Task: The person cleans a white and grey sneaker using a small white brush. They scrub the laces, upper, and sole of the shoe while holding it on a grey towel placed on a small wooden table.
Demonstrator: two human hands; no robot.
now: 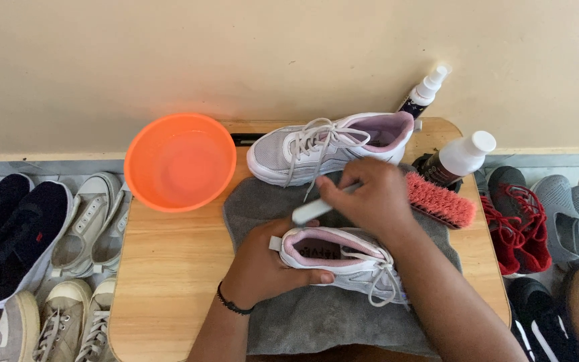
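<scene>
On the grey cloth spread over the wooden surface lay a white mesh trainer with a pink lining, heel toward the person's left and toe under the right forearm. The left hand was cupped round its heel, thumb along the near side and fingers wrapped behind, holding it firm. The right hand was closed on a small brush with a pale handle, its end poised just over the collar of the shoe.

The trainer looked light and soft: thin mesh upper, padded collar that would give under a squeeze, loose laces trailing off the side. I judged the heel counter and the rubbery sole to be the stiffest parts, so the heel was the sensible place to grip; the mesh would only buckle. Damp, it could turn slippery.

Its partner sat just behind, on its sole. Beside that lay a scrubbing brush with coarse pink bristles, two white-capped plastic bottles, one a slim sprayer leaning on the wall, and a smooth round orange basin that appeared to hold water. Canvas and knit shoes crowded the floor at both sides.
</scene>
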